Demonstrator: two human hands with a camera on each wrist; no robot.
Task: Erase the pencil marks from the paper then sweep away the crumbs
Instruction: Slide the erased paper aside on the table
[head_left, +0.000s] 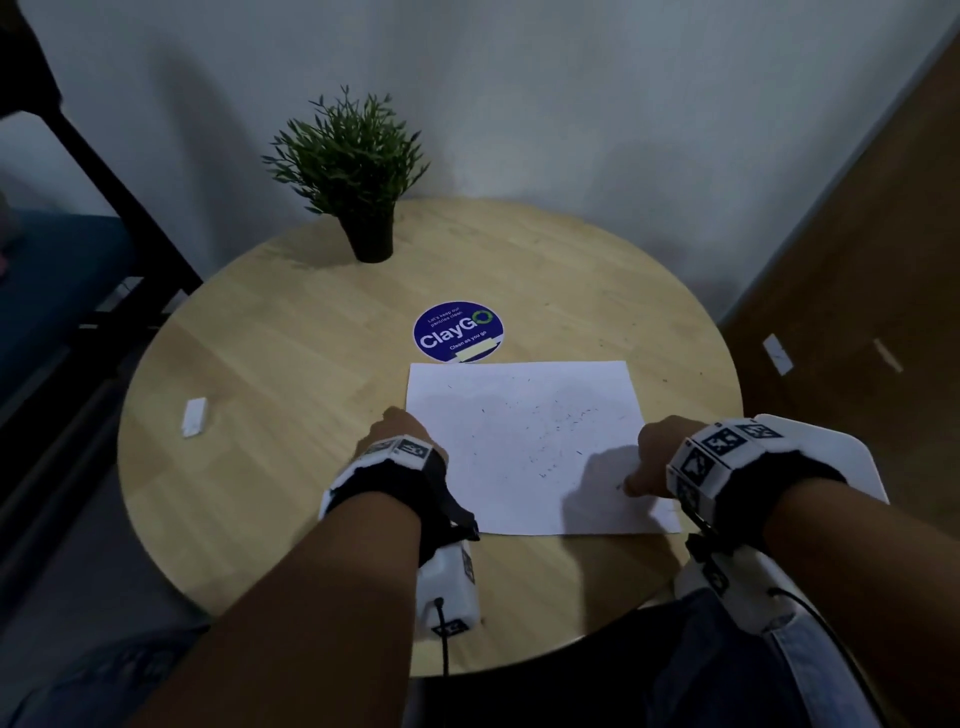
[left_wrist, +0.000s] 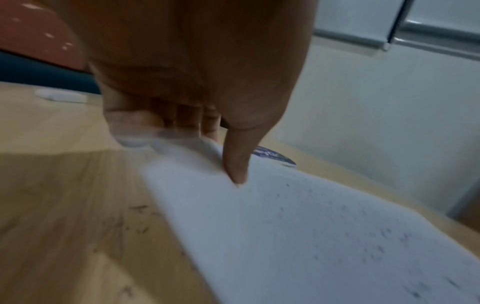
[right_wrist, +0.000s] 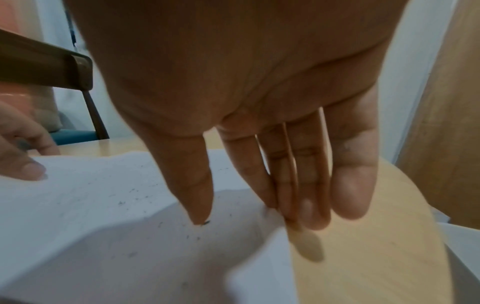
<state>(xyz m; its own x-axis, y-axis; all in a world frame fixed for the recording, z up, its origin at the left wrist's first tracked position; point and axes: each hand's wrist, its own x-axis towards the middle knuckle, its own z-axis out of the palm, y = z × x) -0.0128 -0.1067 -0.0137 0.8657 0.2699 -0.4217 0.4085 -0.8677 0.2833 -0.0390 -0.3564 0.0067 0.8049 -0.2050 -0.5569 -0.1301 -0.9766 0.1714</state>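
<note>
Potted plant (head_left: 348, 171), ClayGo sticker (head_left: 458, 331), perhaps taped.

Paper, crumbs and eraser on the round wooden table

The white paper (head_left: 524, 447) lies near the table's front edge, its left and right edges lifted slightly, its surface scattered with small dark crumbs (head_left: 563, 423); more crumbs dot the wood beside its left edge. 1 white eraser (head_left: 194, 415) lies flat, well apart to the left.

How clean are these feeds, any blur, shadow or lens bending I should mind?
Head view: dim, table edge bowed, right hand shadowing the paper. Left wrist view: motion-smeared paper edge. Right wrist view: soft, fingers shadowing the sheet.
</note>
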